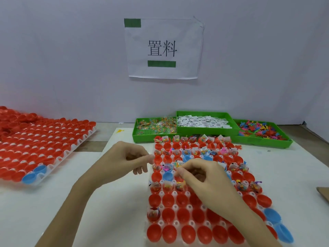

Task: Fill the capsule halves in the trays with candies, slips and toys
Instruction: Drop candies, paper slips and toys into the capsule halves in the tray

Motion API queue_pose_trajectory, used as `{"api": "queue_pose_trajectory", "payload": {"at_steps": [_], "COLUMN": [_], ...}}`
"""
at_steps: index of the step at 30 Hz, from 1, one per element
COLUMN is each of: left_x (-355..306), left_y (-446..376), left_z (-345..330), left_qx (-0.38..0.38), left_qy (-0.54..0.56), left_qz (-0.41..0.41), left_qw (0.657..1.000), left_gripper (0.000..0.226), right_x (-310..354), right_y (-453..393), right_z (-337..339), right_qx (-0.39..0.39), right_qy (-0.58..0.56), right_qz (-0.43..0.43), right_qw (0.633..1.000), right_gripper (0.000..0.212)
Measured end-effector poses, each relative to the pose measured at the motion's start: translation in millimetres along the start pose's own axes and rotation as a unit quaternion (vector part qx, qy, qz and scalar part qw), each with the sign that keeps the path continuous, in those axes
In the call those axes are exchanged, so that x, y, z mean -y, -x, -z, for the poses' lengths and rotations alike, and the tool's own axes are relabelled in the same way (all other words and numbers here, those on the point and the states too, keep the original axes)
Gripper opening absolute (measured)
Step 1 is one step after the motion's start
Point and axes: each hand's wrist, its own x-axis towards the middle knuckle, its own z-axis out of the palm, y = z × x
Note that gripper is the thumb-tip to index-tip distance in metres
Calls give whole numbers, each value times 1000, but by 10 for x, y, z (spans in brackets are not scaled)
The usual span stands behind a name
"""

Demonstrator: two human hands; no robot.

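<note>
Capsule halves [168, 200], mostly red with a few blue ones, sit in rows in a clear plastic tray [161, 194] on a white sheet [114, 202] in the near middle of the table. Alternate rows in the far part of the tray already hold candy packets, paper slips and small toys; the rows between them and the nearest rows are bare, apart from one filled half at the near left edge.

Over the middle of the tray hovers the right hand [201, 177], fingers curled, thumb and forefinger pinched on something small that is too blurred to name. Just off the tray's left edge is the left hand [124, 157], loosely curled with thumb and fingertips drawn near together; whether it holds anything I cannot tell.

Beyond the tray stand three green bins side by side: the left bin [135, 134] holds wrapped candies [156, 124], the middle bin [204, 130] holds white printed slips [203, 121], and the right bin [263, 142] holds small coloured toys [258, 130].

On the far left lies a second tray [69, 152] packed with red capsule halves, two blue ones at its near corner, with more loose red halves [12, 116] heaped behind it. A paper sign [163, 49] with two printed characters and green bars hangs on the wall above.
</note>
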Motion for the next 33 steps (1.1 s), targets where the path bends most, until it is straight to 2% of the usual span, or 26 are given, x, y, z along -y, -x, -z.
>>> {"api": "queue_pose_trajectory", "payload": {"at_steps": [5, 9, 14, 21, 28, 33], "left_x": [237, 468, 778, 1004, 1032, 1010], "left_y": [-563, -1162, -1742, -2152, -2216, -2132], "left_z": [86, 222, 270, 110, 85, 109], "left_qx": [-117, -172, -133, -22, -81, -115], "left_qy": [-18, -119, -321, -402, -399, -394], "left_qz": [59, 96, 92, 16, 3, 0], "left_qw": [991, 973, 933, 915, 913, 912], "left_gripper": [24, 20, 22, 37, 6, 12], "right_x": [-47, -87, -150, -199, -165, -177], "right_y": [-52, -73, -104, -131, -134, -142], "right_z": [39, 73, 119, 126, 172, 175], "right_qx": [-32, -60, -77, -86, -90, -94], "right_qy": [0, -10, -8, -8, -15, -12], "right_qz": [-3, -9, -23, -32, -27, -34], "right_qw": [999, 998, 997, 996, 995, 995], "right_gripper": [20, 19, 20, 19, 19, 19]}}
